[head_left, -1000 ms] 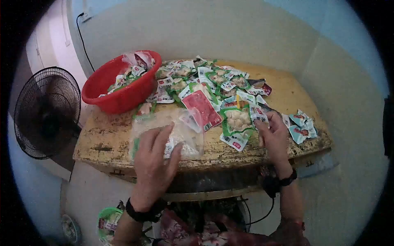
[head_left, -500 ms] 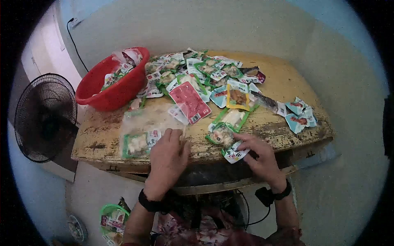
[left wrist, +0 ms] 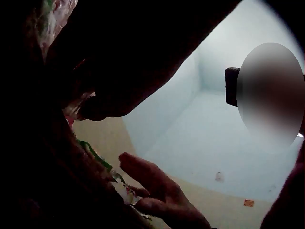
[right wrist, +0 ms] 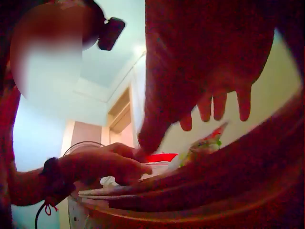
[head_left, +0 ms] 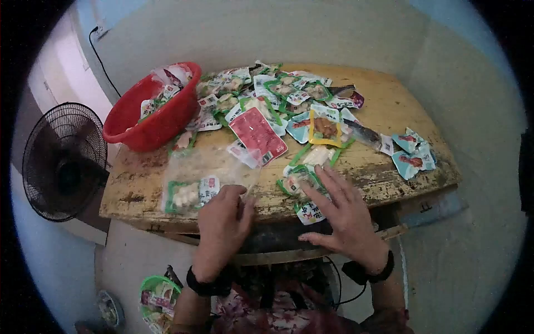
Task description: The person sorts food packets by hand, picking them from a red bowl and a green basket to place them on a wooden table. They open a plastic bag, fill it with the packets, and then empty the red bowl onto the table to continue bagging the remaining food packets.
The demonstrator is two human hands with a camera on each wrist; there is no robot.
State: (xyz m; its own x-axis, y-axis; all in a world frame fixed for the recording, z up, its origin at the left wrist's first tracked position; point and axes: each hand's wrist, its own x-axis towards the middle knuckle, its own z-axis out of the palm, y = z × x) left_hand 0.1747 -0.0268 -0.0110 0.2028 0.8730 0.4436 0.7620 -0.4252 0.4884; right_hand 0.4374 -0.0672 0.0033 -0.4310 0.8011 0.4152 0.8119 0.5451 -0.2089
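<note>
A clear plastic bag (head_left: 211, 161) lies flat at the table's front left, with a green-edged packet of pale food (head_left: 186, 195) inside it. My left hand (head_left: 222, 231) grips the bag's near right corner with curled fingers; its fingertips are dark in the left wrist view. My right hand (head_left: 347, 222) is spread, fingers straight and thumb apart, over a green-edged vacuum packet (head_left: 311, 214) at the front edge. Just behind lie another green-edged packet (head_left: 318, 156) and a yellow-edged packet (head_left: 325, 128). A red packet (head_left: 257, 135) lies between the hands, farther back.
A red basin (head_left: 150, 125) holding packets stands at the table's back left. Several packets are heaped along the back of the worn yellow table (head_left: 389, 111). Blue packets (head_left: 411, 158) lie at the right. A fan (head_left: 64, 161) stands left, and a green basket (head_left: 158, 284) sits below.
My right hand has lowered a packet to the front edge, let it go and spread its fingers. My left hand has moved right to the bag's near corner and curled.
</note>
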